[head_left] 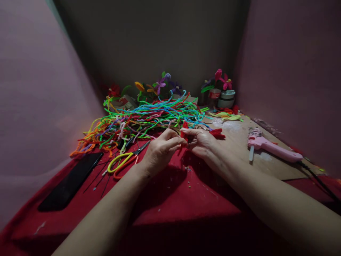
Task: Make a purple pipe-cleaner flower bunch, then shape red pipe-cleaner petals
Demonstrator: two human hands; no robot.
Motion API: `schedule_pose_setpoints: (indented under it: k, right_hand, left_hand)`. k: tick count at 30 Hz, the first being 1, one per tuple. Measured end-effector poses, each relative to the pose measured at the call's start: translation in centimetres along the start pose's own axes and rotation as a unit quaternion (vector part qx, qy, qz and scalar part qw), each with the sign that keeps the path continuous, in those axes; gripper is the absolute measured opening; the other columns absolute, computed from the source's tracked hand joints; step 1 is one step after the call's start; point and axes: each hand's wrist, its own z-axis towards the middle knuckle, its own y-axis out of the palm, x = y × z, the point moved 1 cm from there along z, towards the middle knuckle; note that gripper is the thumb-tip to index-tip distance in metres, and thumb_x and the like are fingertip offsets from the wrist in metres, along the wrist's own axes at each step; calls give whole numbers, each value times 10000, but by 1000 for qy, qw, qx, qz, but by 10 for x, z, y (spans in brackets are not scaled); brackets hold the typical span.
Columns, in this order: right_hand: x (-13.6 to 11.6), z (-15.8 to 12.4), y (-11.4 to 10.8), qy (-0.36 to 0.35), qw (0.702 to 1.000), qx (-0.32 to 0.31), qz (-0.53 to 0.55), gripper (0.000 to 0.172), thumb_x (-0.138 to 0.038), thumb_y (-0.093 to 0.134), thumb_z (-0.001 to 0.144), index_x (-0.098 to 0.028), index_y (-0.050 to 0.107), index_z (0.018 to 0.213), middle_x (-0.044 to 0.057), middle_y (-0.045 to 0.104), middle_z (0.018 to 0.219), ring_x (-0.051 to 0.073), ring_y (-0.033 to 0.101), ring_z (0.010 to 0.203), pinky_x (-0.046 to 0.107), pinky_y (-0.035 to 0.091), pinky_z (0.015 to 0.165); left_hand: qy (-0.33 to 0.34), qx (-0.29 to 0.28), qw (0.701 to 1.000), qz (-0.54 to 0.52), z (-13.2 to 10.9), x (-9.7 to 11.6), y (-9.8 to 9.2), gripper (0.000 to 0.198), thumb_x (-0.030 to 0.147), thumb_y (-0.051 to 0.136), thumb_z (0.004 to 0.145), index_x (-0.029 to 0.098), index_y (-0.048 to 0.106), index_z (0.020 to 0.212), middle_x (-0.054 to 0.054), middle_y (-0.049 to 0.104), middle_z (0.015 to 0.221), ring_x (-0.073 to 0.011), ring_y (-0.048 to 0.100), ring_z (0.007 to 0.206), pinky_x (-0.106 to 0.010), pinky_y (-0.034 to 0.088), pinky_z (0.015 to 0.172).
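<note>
A small red fuzzy piece point(184, 131) stands upright between my two hands, in front of the pile of colourful pipe cleaners point(154, 115). My left hand point(165, 147) pinches its lower part, thumb and forefinger pressed together. From the other side my right hand point(199, 142) grips the same piece, its fingertips touching those of my left hand. Another red fuzzy piece point(217, 133) lies just beyond my right hand on the brown board point(239, 153). Scissors with yellow and orange handles point(119, 163) rest beside my left wrist.
A black phone point(71, 181) and thin dark sticks lie at the left on the red cloth point(186, 206). A pink glue gun point(274, 147) with its cable is on the board at the right. Fuzzy flowers point(161, 84) and a lidded jar point(226, 99) stand at the back.
</note>
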Motion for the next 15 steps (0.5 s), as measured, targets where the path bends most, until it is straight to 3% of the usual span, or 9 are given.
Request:
schedule_pose_setpoints:
  k: [3,7,9,12,15]
  right_hand:
    - [3,-2,0,14,1000,-15,3,128,-37,571,654,-132,591,570,-7,564,530,87,463,482,231,361,486]
    - [4,-2,-1,1,999,-42,-25,122,-46,586,635,-134,590,550,-8,559,531,85,453,499,229,337,501]
    - [4,-2,-1,-5,998,-48,-33,125,-50,594,621,-137,586,531,-10,549,516,82,441,496,229,328,509]
    - [4,-5,1,-13,997,-61,-40,113,-63,598,607,-136,599,520,-12,541,497,83,441,495,234,333,528]
    - [4,-9,5,-20,995,-78,-62,95,-70,591,591,-133,614,523,-13,550,499,83,446,493,238,329,528]
  left_hand:
    - [25,4,999,19,-2,-2,3,190,193,502,834,240,686,838,-23,548,867,-103,534,762,-197,424,644]
    - [21,18,999,-35,1,0,-8,150,234,534,827,222,680,793,-38,588,921,-132,559,855,-235,451,739]
    - [-4,9,996,-92,4,3,-15,161,241,513,840,205,669,822,-49,608,944,-134,571,833,-245,462,737]
    - [-65,-11,985,-161,5,6,-19,173,256,489,852,176,643,850,-37,615,822,-109,555,656,-233,462,628]
    - [-137,1,981,-136,5,6,-18,161,276,520,826,161,633,828,-12,581,704,-95,505,561,-217,428,552]
